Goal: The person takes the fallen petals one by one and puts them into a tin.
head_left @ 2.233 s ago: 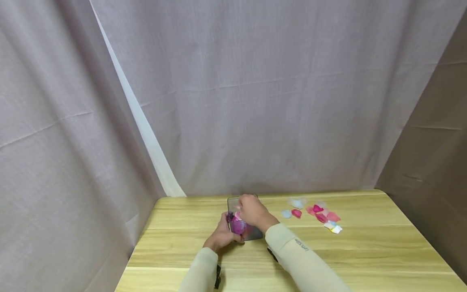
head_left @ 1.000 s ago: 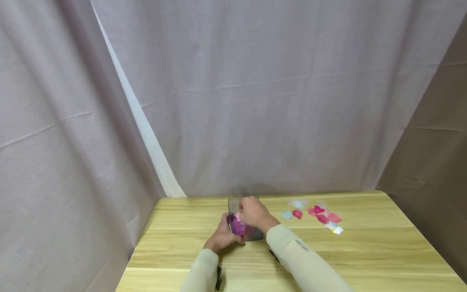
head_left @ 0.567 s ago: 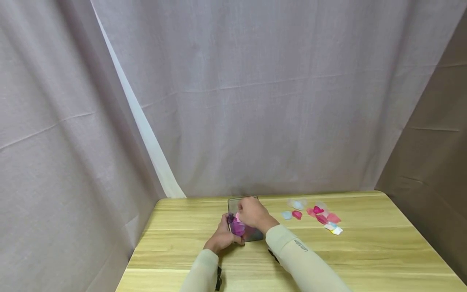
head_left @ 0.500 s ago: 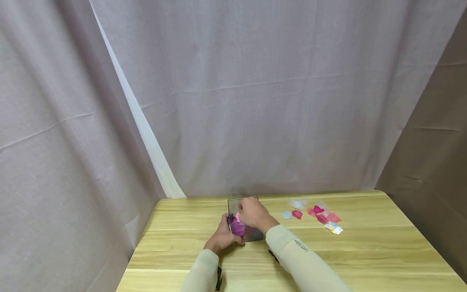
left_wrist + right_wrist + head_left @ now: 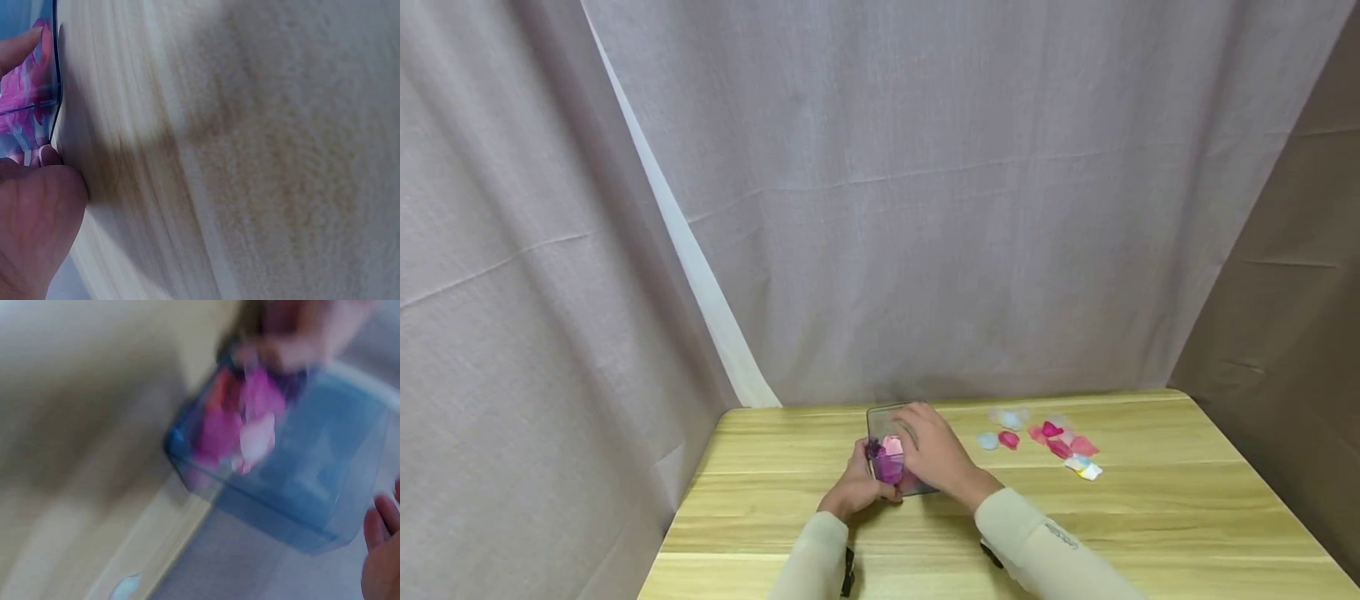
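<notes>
Head view: the left hand [image 5: 852, 486] has its thumb and fingers round the near-left part of a see-through container [image 5: 879, 419] by the table's far edge, pink and purple petals [image 5: 891, 468] inside. The right hand [image 5: 938, 450] is over its right side, fingers loosely bent, nothing visible in them. Loose petals [image 5: 1060, 448] lie towards the table's far right corner. Imo if the left grip slackens, a bump could tip the container; petals this light could stick to fingers too.

Left wrist: same grip, plus shadowed wood.

Right wrist: blurry, right fingers look relaxed beside the container.

Table [image 5: 760, 483] is pale streaky wood, with greyish curtains [image 5: 940, 250] around it, browner on the right.
</notes>
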The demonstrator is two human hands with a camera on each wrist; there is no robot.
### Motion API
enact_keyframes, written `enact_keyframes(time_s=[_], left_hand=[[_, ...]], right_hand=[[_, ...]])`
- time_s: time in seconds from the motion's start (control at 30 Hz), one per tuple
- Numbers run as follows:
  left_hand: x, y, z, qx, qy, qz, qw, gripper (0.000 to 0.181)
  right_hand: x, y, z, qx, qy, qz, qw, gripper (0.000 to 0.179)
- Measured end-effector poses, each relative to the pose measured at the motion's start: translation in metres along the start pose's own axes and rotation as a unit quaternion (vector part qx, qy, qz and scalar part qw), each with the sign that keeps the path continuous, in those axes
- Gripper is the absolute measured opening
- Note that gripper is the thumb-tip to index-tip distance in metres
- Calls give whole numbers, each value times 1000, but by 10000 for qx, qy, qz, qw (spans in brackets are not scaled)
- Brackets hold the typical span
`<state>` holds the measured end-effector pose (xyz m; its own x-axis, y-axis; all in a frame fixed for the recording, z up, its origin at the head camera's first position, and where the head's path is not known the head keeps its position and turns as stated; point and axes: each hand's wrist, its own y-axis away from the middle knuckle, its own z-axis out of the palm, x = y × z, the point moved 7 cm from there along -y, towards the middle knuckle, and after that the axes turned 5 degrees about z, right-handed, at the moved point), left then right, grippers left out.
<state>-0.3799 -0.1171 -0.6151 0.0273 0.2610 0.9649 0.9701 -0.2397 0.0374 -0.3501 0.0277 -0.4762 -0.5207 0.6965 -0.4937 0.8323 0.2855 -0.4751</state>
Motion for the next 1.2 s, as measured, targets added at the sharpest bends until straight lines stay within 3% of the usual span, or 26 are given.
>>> enact_keyframes(time_s=[0.17,0.23,0.37,0.5,0.67,0.87,1.03,1.2], left_hand=[[-1,0,0,-4,30,-46,10000,115],[-1,-1,0,-14,25,-7,10000,114],[1,-2,-1,-15,32,114,9999,113],[3,-1,-2,63,23,216,9997,112],[4,2,1,70,107,295,9995,111],[2,1,0,45,109,268,9996,111],[0,-1,0,39,148,230,9996,111],[-4,-3,-1,1,94,162,9998,111]], right_hand=[[-22,52,-23,893,277,-1248,9878,27],[-23,66,-29,1060,258,-1513,9824,26],[-12,81,-36,1145,221,-1572,9807,26],[8,84,-38,1111,450,-1434,9824,25],[51,84,-36,856,1003,-707,9888,21],[131,79,-28,373,1389,600,9878,19],[183,71,-26,-5,1236,1412,9822,27],[209,65,-22,-228,955,1914,9766,28]])
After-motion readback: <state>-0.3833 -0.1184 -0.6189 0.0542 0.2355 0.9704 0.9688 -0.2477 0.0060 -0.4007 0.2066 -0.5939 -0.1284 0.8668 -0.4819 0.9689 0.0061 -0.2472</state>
